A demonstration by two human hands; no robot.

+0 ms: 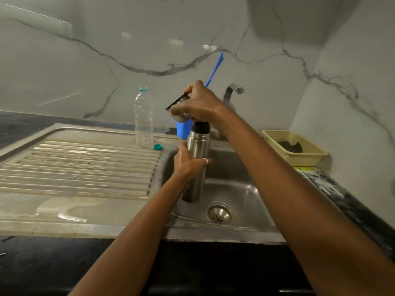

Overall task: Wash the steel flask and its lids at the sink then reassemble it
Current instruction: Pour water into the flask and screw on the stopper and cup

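The steel flask point(197, 150) is upright above the sink basin point(241, 189), and my left hand point(189, 164) grips its body around the middle. A black inner lid point(202, 127) sits in the flask's mouth. Just above it, my right hand point(201, 104) holds the steel outer cap point(178, 103), tilted, its black rim facing up and left. Much of the cap is hidden by my fingers.
On the ribbed steel drainboard point(85, 165) stand an empty clear plastic bottle point(143, 118) and its teal cap point(157, 147). A blue cup point(183, 130) with a blue stick sits behind the flask near the tap point(232, 90). A beige basket point(295, 150) holding a dark scrubber is at the right.
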